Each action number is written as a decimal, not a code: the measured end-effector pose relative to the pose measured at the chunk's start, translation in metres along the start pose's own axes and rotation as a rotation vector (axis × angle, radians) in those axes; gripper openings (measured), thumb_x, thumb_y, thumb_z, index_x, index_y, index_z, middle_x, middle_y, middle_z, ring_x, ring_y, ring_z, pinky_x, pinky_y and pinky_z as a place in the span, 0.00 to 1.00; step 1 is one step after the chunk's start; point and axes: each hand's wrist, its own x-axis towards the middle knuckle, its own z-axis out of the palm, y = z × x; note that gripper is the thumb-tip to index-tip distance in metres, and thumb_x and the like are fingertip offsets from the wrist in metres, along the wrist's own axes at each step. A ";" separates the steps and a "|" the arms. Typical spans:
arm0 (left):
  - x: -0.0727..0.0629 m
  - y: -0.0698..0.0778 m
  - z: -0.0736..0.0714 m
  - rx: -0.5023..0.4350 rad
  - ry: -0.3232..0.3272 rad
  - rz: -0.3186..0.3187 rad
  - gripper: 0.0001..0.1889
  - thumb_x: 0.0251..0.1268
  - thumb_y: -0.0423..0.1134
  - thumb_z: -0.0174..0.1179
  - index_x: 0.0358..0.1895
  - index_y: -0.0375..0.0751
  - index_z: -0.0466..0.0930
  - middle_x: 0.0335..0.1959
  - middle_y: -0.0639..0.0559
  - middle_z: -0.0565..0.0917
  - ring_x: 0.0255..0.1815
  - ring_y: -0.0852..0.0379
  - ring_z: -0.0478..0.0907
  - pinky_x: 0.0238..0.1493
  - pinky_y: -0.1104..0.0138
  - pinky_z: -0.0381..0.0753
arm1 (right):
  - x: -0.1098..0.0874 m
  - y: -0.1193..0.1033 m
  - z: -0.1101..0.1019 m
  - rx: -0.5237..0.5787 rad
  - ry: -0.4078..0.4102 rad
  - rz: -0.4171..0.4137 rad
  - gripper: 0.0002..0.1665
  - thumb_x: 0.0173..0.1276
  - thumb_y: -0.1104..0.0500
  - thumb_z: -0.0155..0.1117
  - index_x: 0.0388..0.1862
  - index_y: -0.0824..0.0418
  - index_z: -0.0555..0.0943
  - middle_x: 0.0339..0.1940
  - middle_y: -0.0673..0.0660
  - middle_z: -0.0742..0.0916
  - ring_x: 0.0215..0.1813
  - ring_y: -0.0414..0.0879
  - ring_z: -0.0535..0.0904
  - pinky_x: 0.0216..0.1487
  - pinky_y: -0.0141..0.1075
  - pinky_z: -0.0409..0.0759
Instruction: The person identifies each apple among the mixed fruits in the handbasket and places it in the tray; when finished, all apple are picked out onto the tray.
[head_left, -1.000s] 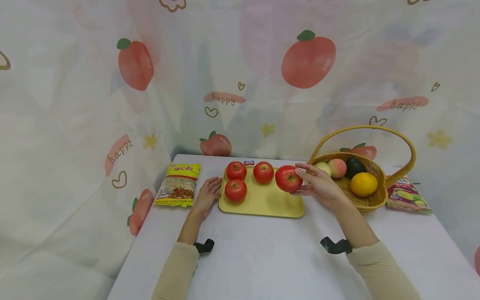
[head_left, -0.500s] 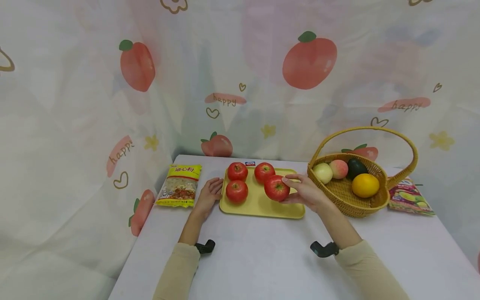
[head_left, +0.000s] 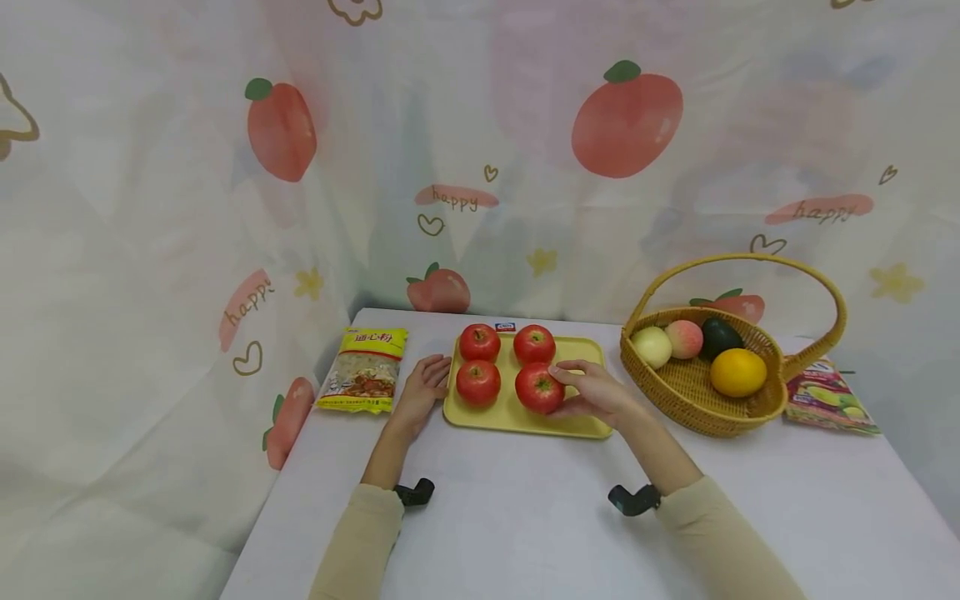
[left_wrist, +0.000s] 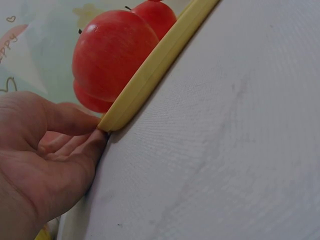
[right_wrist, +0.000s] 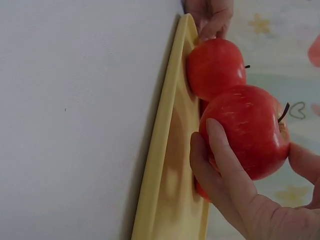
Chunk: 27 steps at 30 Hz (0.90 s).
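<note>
My right hand grips a red apple, fingers on one side and thumb on the other, low over the front middle of a yellow tray. In the right wrist view the held apple shows its stem, with a shadow beneath it on the tray. Three more red apples sit on the tray: one at the back left, one at the front left, one at the back. My left hand pinches the tray's left rim; the thumb and finger meet at the corner in the left wrist view.
A wicker basket on the right holds a lemon, a peach, a pale round fruit and a dark green one. Behind it lies a purple packet. A yellow food bag lies left of the tray.
My right hand has carried the apple leftward and down, from over the tray's right side near the basket to beside the other apples. The left hand has stayed at the tray's rim.
</note>
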 end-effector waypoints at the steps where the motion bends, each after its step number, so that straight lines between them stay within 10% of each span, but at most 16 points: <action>1: 0.000 0.000 0.000 -0.005 -0.002 0.004 0.40 0.62 0.10 0.49 0.79 0.33 0.56 0.78 0.37 0.67 0.80 0.45 0.63 0.79 0.57 0.65 | 0.002 0.001 0.000 0.001 -0.001 0.002 0.43 0.82 0.53 0.57 0.81 0.71 0.49 0.76 0.75 0.62 0.66 0.75 0.75 0.62 0.63 0.78; 27: 0.007 -0.004 0.002 0.001 0.011 0.002 0.40 0.62 0.09 0.49 0.78 0.34 0.58 0.77 0.38 0.67 0.80 0.45 0.63 0.79 0.57 0.65 | 0.020 0.011 -0.006 -0.270 0.181 0.007 0.43 0.80 0.48 0.60 0.78 0.73 0.55 0.66 0.73 0.81 0.57 0.65 0.86 0.57 0.53 0.87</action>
